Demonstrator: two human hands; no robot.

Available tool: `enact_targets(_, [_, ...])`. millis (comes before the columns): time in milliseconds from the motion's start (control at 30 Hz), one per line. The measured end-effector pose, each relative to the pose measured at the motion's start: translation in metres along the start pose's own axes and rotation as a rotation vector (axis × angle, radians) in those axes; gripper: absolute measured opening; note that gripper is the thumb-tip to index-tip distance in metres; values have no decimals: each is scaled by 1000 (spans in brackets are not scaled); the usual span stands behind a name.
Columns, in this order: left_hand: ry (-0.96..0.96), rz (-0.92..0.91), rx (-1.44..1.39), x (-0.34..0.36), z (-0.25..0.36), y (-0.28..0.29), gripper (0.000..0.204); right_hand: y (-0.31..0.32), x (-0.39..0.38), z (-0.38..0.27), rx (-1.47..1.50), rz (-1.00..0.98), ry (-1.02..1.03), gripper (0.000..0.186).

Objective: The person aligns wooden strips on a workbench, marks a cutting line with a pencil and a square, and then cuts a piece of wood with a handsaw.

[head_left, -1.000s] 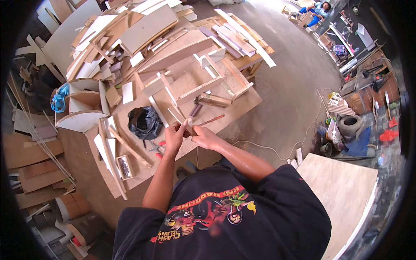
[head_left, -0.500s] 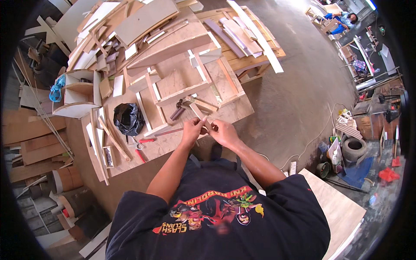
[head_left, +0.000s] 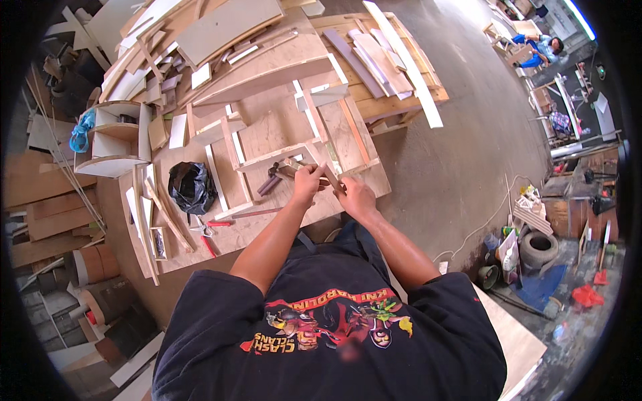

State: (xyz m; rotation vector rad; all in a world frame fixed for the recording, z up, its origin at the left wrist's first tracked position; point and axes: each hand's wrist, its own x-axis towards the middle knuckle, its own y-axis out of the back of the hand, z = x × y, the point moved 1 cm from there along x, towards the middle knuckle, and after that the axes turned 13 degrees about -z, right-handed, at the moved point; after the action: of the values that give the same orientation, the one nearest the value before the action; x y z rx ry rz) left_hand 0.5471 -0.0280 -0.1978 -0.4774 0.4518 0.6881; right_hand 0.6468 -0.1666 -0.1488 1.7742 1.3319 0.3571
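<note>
Over the front edge of the wooden workbench (head_left: 251,246), both hands are on a short strip of wood (head_left: 332,179). My left hand (head_left: 308,185) pinches it from the left side. My right hand (head_left: 357,199) grips its lower end, fingers curled round it. A hammer (head_left: 270,182) lies just left of my left hand. Behind the hands, a wooden frame (head_left: 274,158) with crosspieces and white edges rests flat on the bench. Red-handled pincers (head_left: 208,237) and a black plastic bag (head_left: 192,189) are farther left.
A curved shelf unit (head_left: 119,144) stands at the bench's left, near thin strips (head_left: 167,217). Offcuts (head_left: 144,67) are heaped at the back. A slatted table (head_left: 354,87) carries boards. A person (head_left: 538,50) sits far right. A cable (head_left: 485,230) crosses the floor; a tyre (head_left: 539,248) lies beyond.
My hands have moved slightly right and farther apart, and the wood strip between them is turned more upright. The view has shifted a little.
</note>
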Motion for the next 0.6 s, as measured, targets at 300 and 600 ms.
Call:
enact_targets(300, [-13, 179, -32, 46, -4, -10, 32, 5, 54, 48, -121, -14, 165, 16])
enact_targets(600, [-66, 329, -15, 58, -9, -20, 38, 19, 62, 70, -157, -1, 317, 13])
